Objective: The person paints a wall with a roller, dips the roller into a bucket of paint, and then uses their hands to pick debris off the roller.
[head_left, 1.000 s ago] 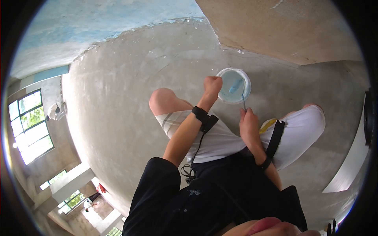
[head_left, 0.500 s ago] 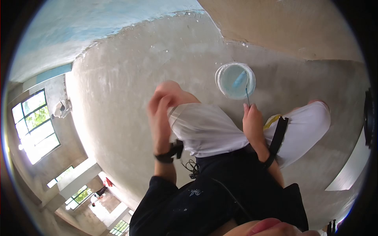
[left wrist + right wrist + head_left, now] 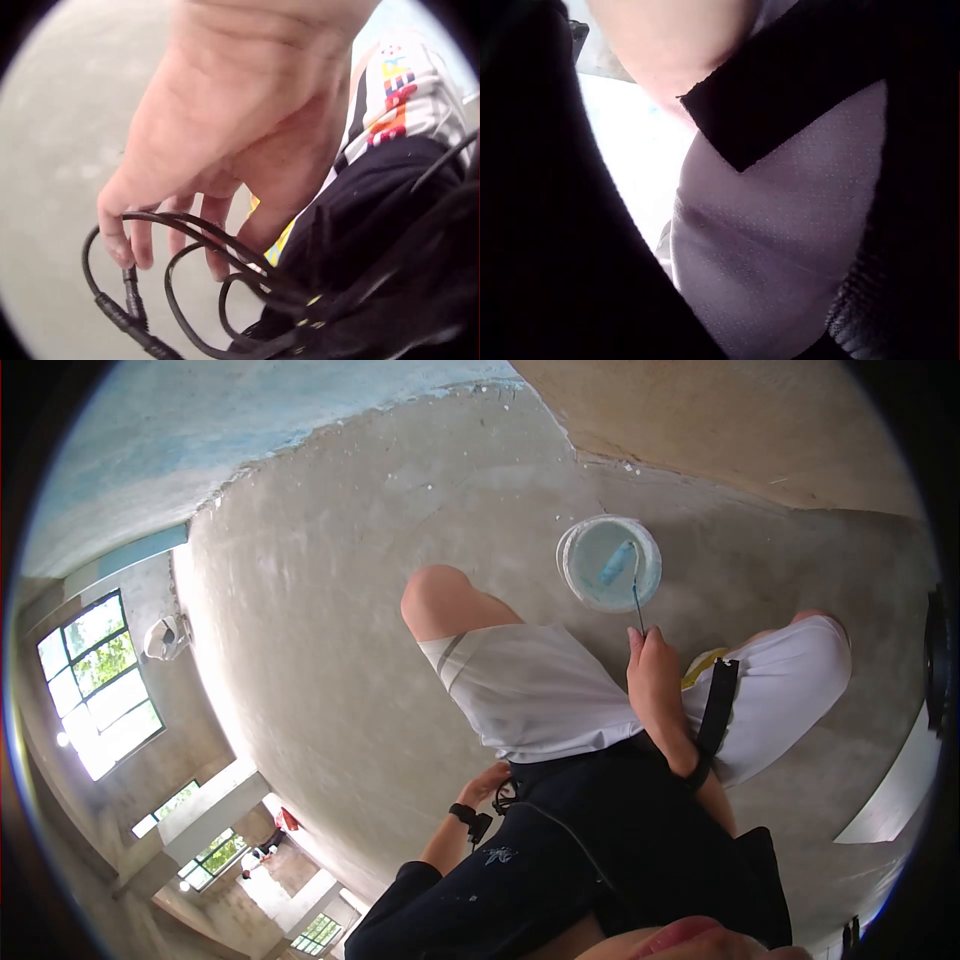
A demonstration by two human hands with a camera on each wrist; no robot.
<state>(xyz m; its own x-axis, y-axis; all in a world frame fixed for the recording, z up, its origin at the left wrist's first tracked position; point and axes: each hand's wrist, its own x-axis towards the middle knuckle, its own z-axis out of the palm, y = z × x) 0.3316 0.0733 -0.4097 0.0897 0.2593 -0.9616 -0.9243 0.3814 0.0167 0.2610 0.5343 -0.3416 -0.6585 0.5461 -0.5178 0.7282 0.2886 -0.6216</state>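
Note:
A white bucket (image 3: 568,572) stands on the floor, and a blue roller (image 3: 617,563) lies inside its mouth. My right hand (image 3: 655,678) grips the roller's handle end, its thin wire frame (image 3: 638,605) running up over the bucket rim. My left hand (image 3: 484,784) is beside the hip at a coil of black cable (image 3: 507,794). In the left wrist view, the left hand (image 3: 232,127) hangs with fingers loosely bent, and cable loops (image 3: 172,217) pass across the index finger. The right wrist view shows white shorts (image 3: 780,210) and a black strap (image 3: 757,97); the roller is out of that view.
Bent legs in white shorts (image 3: 545,690) flank the space below the bucket. A blue-painted wall (image 3: 300,405) rises at the upper left, a brown surface (image 3: 720,430) at the upper right. Another person (image 3: 262,852) is far off at the lower left.
My left hand has moved from beside the bucket, past the knee, down to the cable at the hip. My right hand keeps its grip on the roller. The view has shifted slightly.

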